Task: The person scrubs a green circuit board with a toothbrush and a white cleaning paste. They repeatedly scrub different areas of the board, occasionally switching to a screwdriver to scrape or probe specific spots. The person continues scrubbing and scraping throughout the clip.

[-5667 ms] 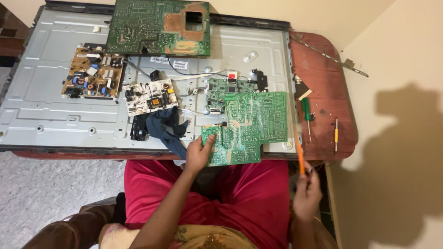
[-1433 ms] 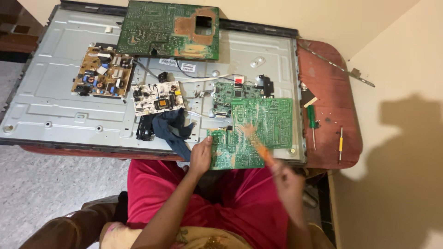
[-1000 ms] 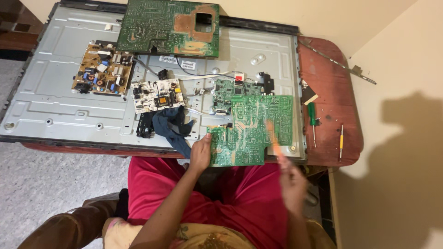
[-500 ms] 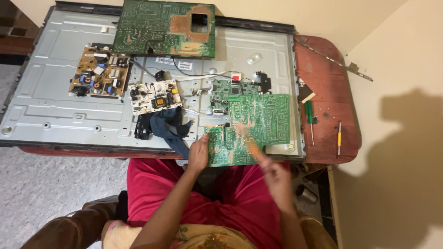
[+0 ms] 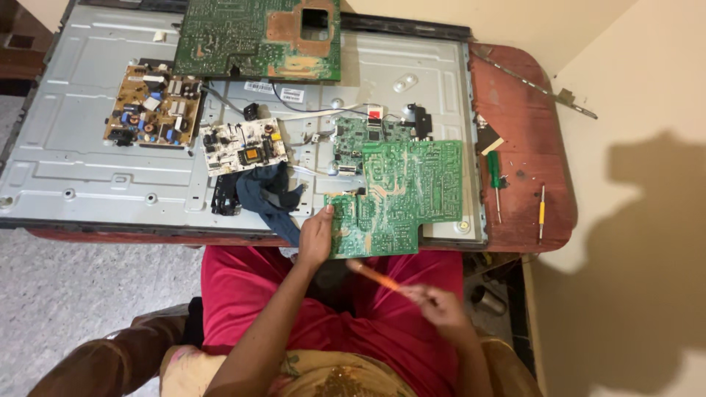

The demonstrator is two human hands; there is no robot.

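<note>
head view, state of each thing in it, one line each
green circuit board: flat at panel's near edge, left hand gripping its corner
orange tool: held in right hand, blurred
metal back panel: lying flat, boards exposed
large green board: loose, propped at far edge
green screwdriver: lying unused on table

Matt grey pressed-metal back panel [image 5: 73, 158]; at three o'clock a worn, reddish wooden worktop [image 5: 526, 132]. Green circuit board [image 5: 401, 195] faintly glossy, dark blue cloth [image 5: 268, 195] soft and crumpled.
</note>
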